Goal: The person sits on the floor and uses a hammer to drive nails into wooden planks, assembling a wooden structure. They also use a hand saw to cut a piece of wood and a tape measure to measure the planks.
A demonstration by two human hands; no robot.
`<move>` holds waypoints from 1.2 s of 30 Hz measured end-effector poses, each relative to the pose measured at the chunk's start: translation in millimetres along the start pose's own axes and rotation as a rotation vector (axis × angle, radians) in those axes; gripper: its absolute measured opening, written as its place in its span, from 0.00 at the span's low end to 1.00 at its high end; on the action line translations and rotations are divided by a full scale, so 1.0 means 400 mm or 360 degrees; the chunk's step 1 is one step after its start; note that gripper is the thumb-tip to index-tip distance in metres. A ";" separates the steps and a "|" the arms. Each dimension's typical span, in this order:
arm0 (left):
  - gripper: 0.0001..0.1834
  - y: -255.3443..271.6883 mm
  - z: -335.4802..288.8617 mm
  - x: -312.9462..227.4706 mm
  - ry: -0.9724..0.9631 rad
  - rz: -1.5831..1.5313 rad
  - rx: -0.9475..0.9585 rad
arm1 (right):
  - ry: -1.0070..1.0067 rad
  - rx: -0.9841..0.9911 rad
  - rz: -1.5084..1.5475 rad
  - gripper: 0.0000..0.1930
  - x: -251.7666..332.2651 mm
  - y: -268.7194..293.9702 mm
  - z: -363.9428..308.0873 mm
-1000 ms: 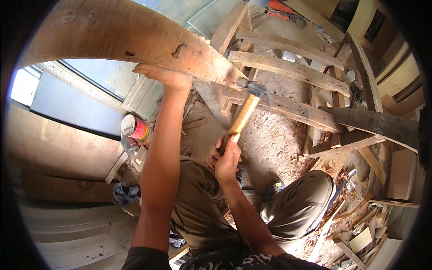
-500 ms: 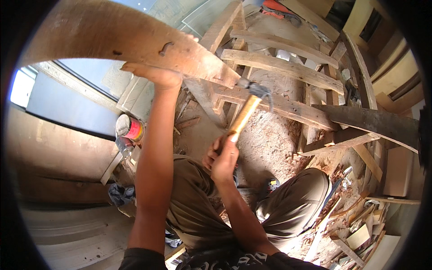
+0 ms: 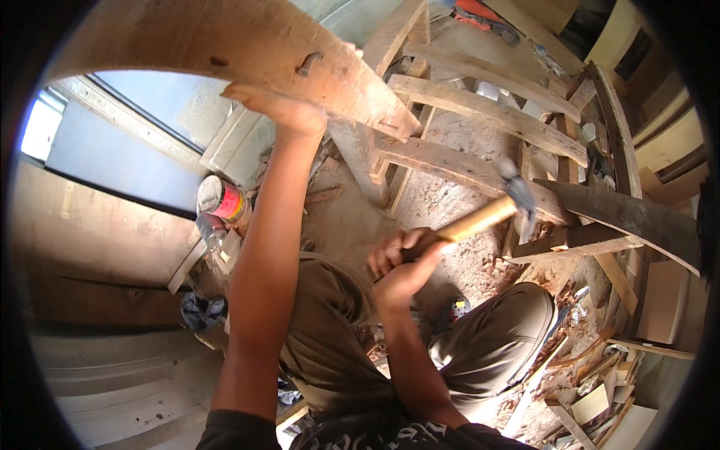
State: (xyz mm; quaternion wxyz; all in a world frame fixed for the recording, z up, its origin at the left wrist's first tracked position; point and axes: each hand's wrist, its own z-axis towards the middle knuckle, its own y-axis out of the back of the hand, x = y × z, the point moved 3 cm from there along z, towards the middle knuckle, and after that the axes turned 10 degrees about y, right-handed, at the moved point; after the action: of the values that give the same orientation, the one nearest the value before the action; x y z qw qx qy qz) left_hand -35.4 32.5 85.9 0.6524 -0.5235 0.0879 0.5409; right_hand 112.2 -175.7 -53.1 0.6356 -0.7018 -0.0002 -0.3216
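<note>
My left hand (image 3: 291, 114) is closed round a wide wooden plank (image 3: 187, 49), thumb along its lower edge and fingertips just showing past the upper edge. A bent nail (image 3: 307, 64) lies against or sticks out of the plank's face, and a small dark mark sits to its left. Low in front of my body, my right hand (image 3: 405, 262) grips a claw hammer (image 3: 480, 220) by its dark lower handle. The hammer's metal head, slightly blurred, points to the right, well apart from the plank's end.
A wooden frame of rails and posts (image 3: 495, 112) stands ahead and to the right. Scrap wood (image 3: 600, 397) is heaped at the lower right. A can with a pink and yellow label (image 3: 221, 196) stands left of my left forearm. My knees are below the hammer.
The hammer head has swung away from the plank's end, to the right and down. My right hand has shifted slightly right. The plank and left hand appear a little further right.
</note>
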 end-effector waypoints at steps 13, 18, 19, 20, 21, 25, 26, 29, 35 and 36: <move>0.52 0.058 -0.105 0.050 -0.0160 0.0783 0.0844 | -0.0437 -0.0029 -0.0566 0.30 -0.029 0.042 -0.029; 0.55 0.119 -0.049 0.133 -0.0118 0.0728 0.0796 | -0.0365 0.0044 -0.0625 0.28 -0.011 0.046 -0.035; 0.56 0.111 -0.051 0.145 -0.0079 0.0731 0.0779 | -0.0340 0.0048 -0.0645 0.27 -0.003 0.056 -0.031; 0.57 0.107 -0.053 0.153 -0.0005 0.0760 0.0780 | -0.0317 0.0054 -0.0665 0.27 0.002 0.068 -0.027; 0.58 0.103 -0.054 0.162 0.0069 0.0789 0.0781 | -0.0294 0.0061 -0.0684 0.27 0.009 0.077 -0.024; 0.65 0.031 -0.085 0.183 -0.0253 0.1065 0.0636 | -0.0249 0.0019 -0.0715 0.26 0.045 0.099 -0.020; 0.50 0.062 -0.061 0.196 -0.0405 0.1224 0.0652 | -0.0267 0.0053 -0.0696 0.26 0.045 0.095 -0.030; 0.20 0.185 0.006 0.217 -0.0752 0.1509 0.0552 | -0.0341 0.0169 -0.0661 0.26 0.034 0.066 -0.079; 0.63 0.042 -0.065 0.171 -0.0315 0.1208 0.0598 | -0.0171 0.0331 -0.0668 0.28 0.027 0.070 -0.066; 0.67 0.030 -0.073 0.159 -0.0253 0.1168 0.0605 | -0.0155 0.0391 -0.0636 0.28 0.017 0.060 -0.066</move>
State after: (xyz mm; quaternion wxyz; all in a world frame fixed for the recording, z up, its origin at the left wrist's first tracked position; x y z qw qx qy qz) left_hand -6.3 47.1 22.6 0.5063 -0.2845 0.3162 0.7502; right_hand 115.3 -206.4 -71.8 0.6393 -0.6199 -0.2089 -0.4042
